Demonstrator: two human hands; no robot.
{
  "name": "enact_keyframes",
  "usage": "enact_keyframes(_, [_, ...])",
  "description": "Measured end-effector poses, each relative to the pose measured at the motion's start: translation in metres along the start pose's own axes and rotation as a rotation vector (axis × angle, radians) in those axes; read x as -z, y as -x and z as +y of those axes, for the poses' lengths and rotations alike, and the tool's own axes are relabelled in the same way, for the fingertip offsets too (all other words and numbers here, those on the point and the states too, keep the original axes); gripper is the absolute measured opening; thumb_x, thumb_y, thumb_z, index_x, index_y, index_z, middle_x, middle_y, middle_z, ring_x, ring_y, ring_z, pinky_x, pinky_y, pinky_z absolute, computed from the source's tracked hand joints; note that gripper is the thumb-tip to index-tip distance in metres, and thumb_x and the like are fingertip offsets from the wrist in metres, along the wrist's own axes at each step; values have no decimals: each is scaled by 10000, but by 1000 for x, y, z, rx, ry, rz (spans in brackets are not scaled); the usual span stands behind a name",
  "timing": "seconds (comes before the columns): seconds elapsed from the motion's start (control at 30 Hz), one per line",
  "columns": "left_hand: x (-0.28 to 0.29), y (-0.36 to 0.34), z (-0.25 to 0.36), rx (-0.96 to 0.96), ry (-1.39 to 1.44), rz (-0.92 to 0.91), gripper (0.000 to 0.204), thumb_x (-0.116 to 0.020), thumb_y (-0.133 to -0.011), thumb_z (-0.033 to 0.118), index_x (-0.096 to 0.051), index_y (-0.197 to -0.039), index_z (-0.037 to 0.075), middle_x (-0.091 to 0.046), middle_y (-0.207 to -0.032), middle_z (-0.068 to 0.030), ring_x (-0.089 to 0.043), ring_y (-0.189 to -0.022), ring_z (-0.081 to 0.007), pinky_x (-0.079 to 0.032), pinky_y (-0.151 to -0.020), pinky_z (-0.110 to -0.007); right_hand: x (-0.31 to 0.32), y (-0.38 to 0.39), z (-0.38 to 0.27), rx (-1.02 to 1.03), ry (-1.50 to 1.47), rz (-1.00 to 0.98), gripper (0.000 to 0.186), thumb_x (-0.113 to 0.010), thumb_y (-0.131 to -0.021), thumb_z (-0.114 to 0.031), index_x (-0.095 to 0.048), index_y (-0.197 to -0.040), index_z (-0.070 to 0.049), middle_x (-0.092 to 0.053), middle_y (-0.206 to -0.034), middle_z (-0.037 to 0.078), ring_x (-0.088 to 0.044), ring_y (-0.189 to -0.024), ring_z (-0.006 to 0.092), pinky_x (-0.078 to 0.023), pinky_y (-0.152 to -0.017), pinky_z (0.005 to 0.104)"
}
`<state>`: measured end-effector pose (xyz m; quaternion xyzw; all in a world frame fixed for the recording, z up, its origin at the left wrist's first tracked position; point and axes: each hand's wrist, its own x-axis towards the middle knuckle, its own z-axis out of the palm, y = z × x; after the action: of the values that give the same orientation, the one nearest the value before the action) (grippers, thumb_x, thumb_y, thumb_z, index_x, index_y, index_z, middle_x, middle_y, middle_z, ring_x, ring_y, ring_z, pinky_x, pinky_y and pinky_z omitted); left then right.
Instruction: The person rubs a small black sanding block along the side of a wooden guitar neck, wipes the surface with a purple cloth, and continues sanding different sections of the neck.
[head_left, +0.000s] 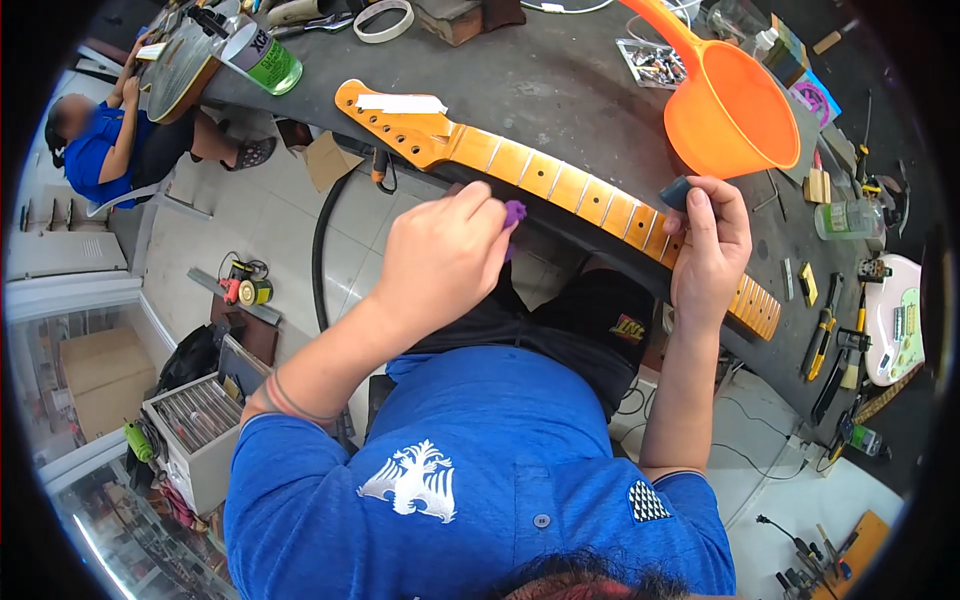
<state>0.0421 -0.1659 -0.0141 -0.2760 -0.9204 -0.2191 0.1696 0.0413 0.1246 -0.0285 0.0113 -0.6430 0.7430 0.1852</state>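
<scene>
A glossy amber guitar neck [568, 186] lies along the near edge of the dark bench, its headstock [400, 130] to the left with a strip of white tape [402, 103] on it. My left hand [445, 250] is closed round a bunched purple cloth [515, 213], in front of the neck near the headstock end. Between the thumb and forefinger of my right hand [712, 245] is a small dark blue-grey piece, perhaps folded sandpaper [676, 193]. That hand is over the fretboard toward the neck's right end, hiding some frets; whether it touches the wood I cannot tell.
Beyond the neck stands an orange dipper [735, 110], beside a tray of small metal parts [652, 63]. A bottle with green liquid [265, 62] and a tape roll [383, 20] sit at the far left. Knives and brushes [822, 340] lie rightward. Another person [105, 150] sits far left with a guitar body.
</scene>
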Motion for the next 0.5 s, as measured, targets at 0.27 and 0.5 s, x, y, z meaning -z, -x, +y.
enact_keyframes(0.27, [-10,-18,-5,43,151,88,132,-788,-949,167,-747,-1017,60,-680,-829,-84,-708,-720,-292,-541,-632,-403,2,4,1,15,49,-16,119,-652,-1102,-86,-693,-1172,1,-683,-970,28,-599,-781,68,-500,-738,232])
enact_keyframes(0.5, [-41,-62,-14,12,8,119,157,-712,-963,152,-624,-869,63,-688,-832,-106,-716,-743,-327,-562,-645,-434,-2,5,-2,-1,106,20,129,-655,-1104,-96,-688,-1181,2,-678,-963,19,-600,-779,66,-495,-731,240])
